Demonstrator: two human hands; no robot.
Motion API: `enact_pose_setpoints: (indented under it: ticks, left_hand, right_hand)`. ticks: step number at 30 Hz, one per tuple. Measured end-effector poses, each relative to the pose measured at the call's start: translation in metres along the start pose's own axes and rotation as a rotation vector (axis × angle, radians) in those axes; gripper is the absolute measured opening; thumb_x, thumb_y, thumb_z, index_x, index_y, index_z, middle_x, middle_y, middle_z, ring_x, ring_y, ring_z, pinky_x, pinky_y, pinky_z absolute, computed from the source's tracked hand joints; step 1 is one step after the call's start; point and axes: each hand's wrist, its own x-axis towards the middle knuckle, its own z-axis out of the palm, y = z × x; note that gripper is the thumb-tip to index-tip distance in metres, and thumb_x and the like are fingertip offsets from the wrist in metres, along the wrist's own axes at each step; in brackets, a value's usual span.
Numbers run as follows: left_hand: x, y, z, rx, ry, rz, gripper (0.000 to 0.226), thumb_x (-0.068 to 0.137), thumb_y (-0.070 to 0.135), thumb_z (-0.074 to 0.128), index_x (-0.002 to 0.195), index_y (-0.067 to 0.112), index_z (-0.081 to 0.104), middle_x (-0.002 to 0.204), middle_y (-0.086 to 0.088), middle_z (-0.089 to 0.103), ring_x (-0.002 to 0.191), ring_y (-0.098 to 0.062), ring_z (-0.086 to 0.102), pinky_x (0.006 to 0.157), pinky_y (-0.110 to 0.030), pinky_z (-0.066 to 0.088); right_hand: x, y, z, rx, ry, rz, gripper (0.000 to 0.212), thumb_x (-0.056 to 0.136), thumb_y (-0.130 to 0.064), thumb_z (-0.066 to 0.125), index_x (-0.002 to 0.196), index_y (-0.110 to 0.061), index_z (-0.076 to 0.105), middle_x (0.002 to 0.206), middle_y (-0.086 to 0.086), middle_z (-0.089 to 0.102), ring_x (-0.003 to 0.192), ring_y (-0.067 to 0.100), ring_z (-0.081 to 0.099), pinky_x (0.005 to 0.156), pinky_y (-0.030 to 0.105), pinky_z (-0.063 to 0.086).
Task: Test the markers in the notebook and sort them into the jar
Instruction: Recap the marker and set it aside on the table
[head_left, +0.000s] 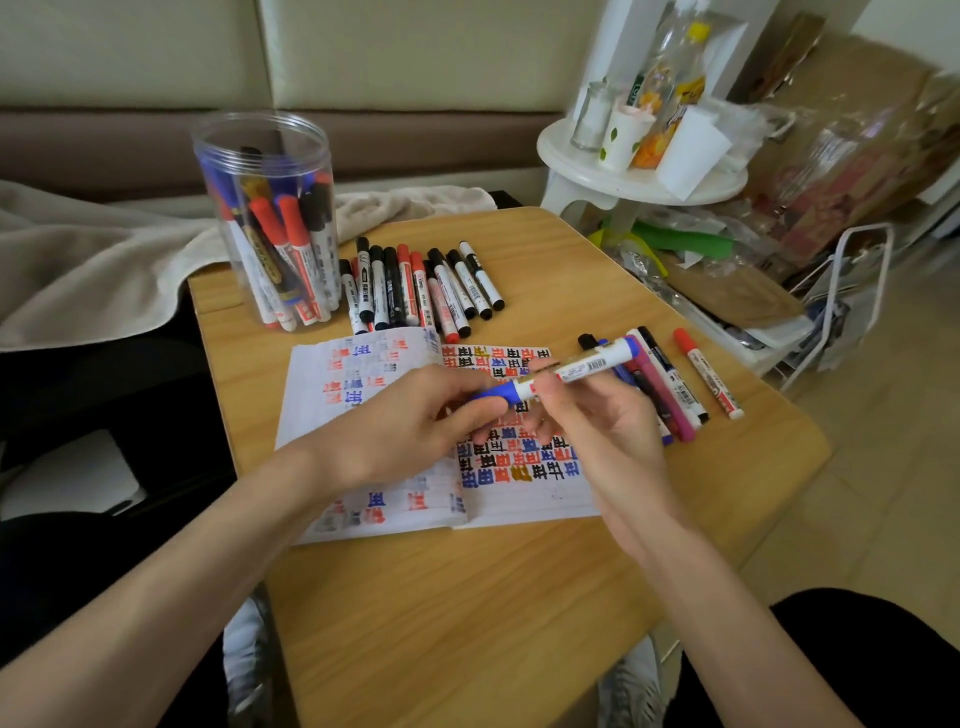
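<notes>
A blue marker (582, 370) with a white barrel is held level above the open notebook (374, 499). My left hand (415, 421) pinches its blue cap end, and my right hand (597, 415) grips the barrel. The notebook pages are covered with red, blue and black test marks. A clear plastic jar (270, 228) stands at the table's far left with several markers upright in it. A row of several markers (415, 286) lies beyond the notebook. Another small group of markers (670, 384) lies to the right of it.
The small wooden table (467, 597) has a beige blanket (78, 270) at its left. A white round stand (639, 176) with bottles and cups stands behind right. Clutter of bags and cardboard (779, 244) fills the right side.
</notes>
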Motion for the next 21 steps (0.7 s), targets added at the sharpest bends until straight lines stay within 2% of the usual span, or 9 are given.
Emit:
enact_pose_setpoints:
  ticks: [2,4,8,12,14,17,21]
  left_hand:
    - [-0.001,-0.003,0.007,0.155,0.096,0.029,0.027,0.103,0.039,0.051,0.100,0.019,0.068,0.077,0.008,0.064,0.066,-0.011,0.057,0.061,-0.030,0.046]
    - [-0.002,-0.004,0.013,0.189,0.119,0.039,0.030,0.102,0.044,0.049,0.109,0.021,0.068,0.083,0.005,0.067,0.070,-0.015,0.060,0.064,-0.036,0.048]
    - [-0.001,-0.002,0.013,0.246,0.244,0.070,0.041,0.093,0.054,0.058,0.120,0.024,0.066,0.096,0.009,0.073,0.081,-0.007,0.067,0.072,-0.025,0.052]
    - [-0.003,0.001,0.015,0.416,0.259,0.095,0.036,0.099,0.051,0.047,0.101,0.020,0.065,0.085,0.009,0.066,0.074,-0.012,0.060,0.068,-0.033,0.048]
    - [-0.004,0.002,0.018,0.448,0.263,0.095,0.032,0.103,0.045,0.044,0.094,0.019,0.060,0.082,0.008,0.062,0.071,-0.015,0.057,0.065,-0.031,0.044]
    - [-0.003,0.002,0.015,0.297,0.261,0.091,0.028,0.105,0.039,0.048,0.095,0.018,0.065,0.072,0.007,0.061,0.063,-0.016,0.054,0.057,-0.026,0.039]
    - [0.000,0.002,0.007,0.155,0.173,0.026,0.031,0.104,0.040,0.050,0.097,0.017,0.069,0.074,0.001,0.066,0.065,-0.018,0.058,0.060,-0.034,0.046]
  right_hand:
    - [-0.003,0.005,0.012,0.049,0.089,0.073,0.025,0.096,-0.029,0.071,0.108,-0.008,0.075,0.091,0.010,0.077,0.081,0.019,0.070,0.078,0.029,0.058]
    - [-0.004,0.008,0.020,0.051,0.151,0.100,0.024,0.098,-0.030,0.070,0.106,-0.008,0.075,0.090,0.010,0.078,0.081,0.017,0.071,0.078,0.027,0.059]
    - [-0.005,0.007,0.023,0.051,0.203,0.118,0.026,0.096,-0.034,0.071,0.105,-0.010,0.077,0.092,0.002,0.079,0.081,0.007,0.071,0.076,0.019,0.056]
    - [-0.007,0.007,0.027,0.086,0.260,0.129,0.037,0.089,-0.041,0.074,0.098,-0.005,0.077,0.083,0.004,0.078,0.076,0.009,0.070,0.075,0.020,0.057]
    - [-0.007,0.007,0.028,0.064,0.277,0.148,0.039,0.089,-0.044,0.073,0.094,-0.005,0.076,0.081,0.006,0.078,0.075,0.011,0.071,0.076,0.022,0.058]
    - [-0.003,0.003,0.023,0.052,0.235,0.167,0.039,0.090,-0.043,0.072,0.093,-0.005,0.077,0.083,0.007,0.078,0.079,0.015,0.073,0.084,0.027,0.060]
    - [-0.002,-0.001,0.015,0.062,0.171,0.114,0.034,0.090,-0.037,0.072,0.096,-0.003,0.078,0.084,0.009,0.078,0.079,0.015,0.074,0.079,0.022,0.058]
